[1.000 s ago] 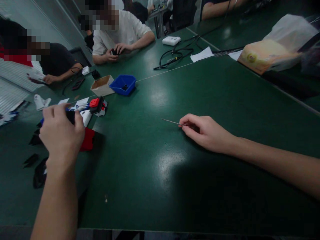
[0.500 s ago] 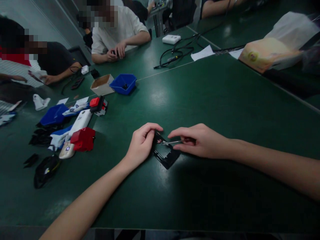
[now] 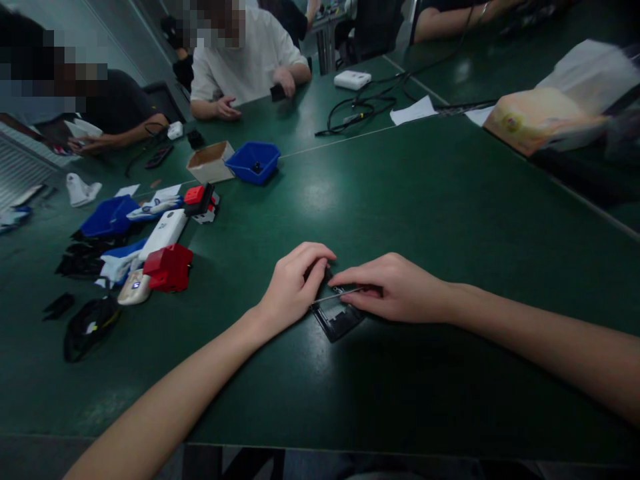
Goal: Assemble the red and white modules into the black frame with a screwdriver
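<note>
A flat black frame-like part point(image 3: 337, 325) lies on the green table point(image 3: 390, 393) in front of me. My left hand point(image 3: 296, 280) grips its upper left edge between thumb and fingers. From the right, my right hand point(image 3: 395, 287) pinches a thin metal tool point(image 3: 336, 295), whose shaft crosses over the opening of the black part towards my left thumb. The tool's rear end is hidden within my right hand.
At the left lie a red block point(image 3: 169, 268), a white device point(image 3: 164, 233), a blue tray point(image 3: 109, 215) and a coiled black cable point(image 3: 91, 328). Farther back stand a blue bin point(image 3: 254, 163) and a cardboard box point(image 3: 210, 163). Two people sit across the table.
The metal tool's tip has moved down and left over the black part, and my hands are closer together. The person in white has moved their hands apart. The view has shifted slightly.
</note>
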`<move>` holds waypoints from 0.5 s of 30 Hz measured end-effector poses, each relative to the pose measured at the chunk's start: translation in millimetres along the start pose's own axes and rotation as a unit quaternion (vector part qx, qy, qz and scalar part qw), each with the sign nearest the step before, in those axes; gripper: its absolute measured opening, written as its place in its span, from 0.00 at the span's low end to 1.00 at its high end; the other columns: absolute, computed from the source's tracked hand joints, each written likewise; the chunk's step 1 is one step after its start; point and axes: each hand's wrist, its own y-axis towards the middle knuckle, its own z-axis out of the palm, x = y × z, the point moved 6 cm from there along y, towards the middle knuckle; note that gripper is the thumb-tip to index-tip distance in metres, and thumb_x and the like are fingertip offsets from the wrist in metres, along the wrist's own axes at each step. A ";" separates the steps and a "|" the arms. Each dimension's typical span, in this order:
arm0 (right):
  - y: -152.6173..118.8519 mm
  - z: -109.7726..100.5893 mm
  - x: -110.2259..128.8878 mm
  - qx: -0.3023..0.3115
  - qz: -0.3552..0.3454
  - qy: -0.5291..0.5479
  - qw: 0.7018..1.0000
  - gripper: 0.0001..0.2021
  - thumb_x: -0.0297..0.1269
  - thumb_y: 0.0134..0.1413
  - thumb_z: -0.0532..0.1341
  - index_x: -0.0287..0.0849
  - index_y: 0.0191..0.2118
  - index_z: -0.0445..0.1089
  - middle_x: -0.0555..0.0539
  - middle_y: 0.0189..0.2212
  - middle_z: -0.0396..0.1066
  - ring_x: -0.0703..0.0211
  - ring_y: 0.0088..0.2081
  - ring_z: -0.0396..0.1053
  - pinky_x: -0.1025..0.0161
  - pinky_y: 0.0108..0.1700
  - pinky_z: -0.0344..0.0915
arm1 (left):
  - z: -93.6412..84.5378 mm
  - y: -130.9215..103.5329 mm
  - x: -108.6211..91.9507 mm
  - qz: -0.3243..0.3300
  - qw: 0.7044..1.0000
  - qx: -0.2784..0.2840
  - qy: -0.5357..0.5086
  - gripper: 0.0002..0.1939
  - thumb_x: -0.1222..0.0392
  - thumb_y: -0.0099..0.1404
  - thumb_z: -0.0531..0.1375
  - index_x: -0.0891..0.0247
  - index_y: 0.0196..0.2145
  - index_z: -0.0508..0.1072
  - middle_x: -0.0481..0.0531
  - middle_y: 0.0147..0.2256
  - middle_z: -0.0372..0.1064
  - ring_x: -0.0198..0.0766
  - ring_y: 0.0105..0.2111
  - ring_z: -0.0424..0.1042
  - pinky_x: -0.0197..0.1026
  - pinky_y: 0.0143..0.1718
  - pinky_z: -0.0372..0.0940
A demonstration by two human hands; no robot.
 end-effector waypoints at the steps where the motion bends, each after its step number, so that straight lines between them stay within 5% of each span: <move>1: 0.5 0.7 1.2 0.003 -0.003 0.000 1.000 0.12 0.36 0.66 0.61 0.40 0.50 0.78 0.51 0.25 0.74 0.64 0.24 0.67 0.66 0.30 0.58 | 0.6 -0.3 -1.4 0.009 1.000 0.003 0.006 0.09 0.65 0.76 0.54 0.62 0.45 0.75 0.56 0.44 0.76 0.39 0.44 0.76 0.43 0.49 0.70; 8: -12.1 -6.6 -1.1 -0.013 -0.019 -0.007 1.000 0.09 0.34 0.65 0.60 0.38 0.43 0.76 0.52 0.24 0.72 0.67 0.22 0.66 0.68 0.27 0.58 | -19.7 -6.7 1.3 0.045 0.995 -0.016 0.088 0.09 0.62 0.75 0.54 0.62 0.45 0.74 0.57 0.46 0.77 0.41 0.47 0.76 0.44 0.52 0.70; 11: -20.8 -18.6 -6.0 -0.039 -0.031 -0.020 0.999 0.09 0.35 0.67 0.60 0.39 0.44 0.77 0.50 0.27 0.75 0.67 0.22 0.67 0.68 0.27 0.60 | -54.3 -6.1 9.1 0.014 0.971 -0.032 0.237 0.12 0.57 0.75 0.53 0.61 0.45 0.75 0.58 0.48 0.76 0.44 0.49 0.76 0.46 0.54 0.70; 15: -24.8 -31.3 -12.8 -0.073 -0.022 -0.034 0.997 0.08 0.35 0.68 0.60 0.40 0.42 0.77 0.47 0.32 0.80 0.65 0.25 0.71 0.67 0.30 0.63 | -125.5 -5.2 26.0 -0.145 0.875 -0.072 0.457 0.22 0.49 0.75 0.51 0.64 0.55 0.73 0.64 0.56 0.70 0.53 0.57 0.70 0.52 0.60 0.66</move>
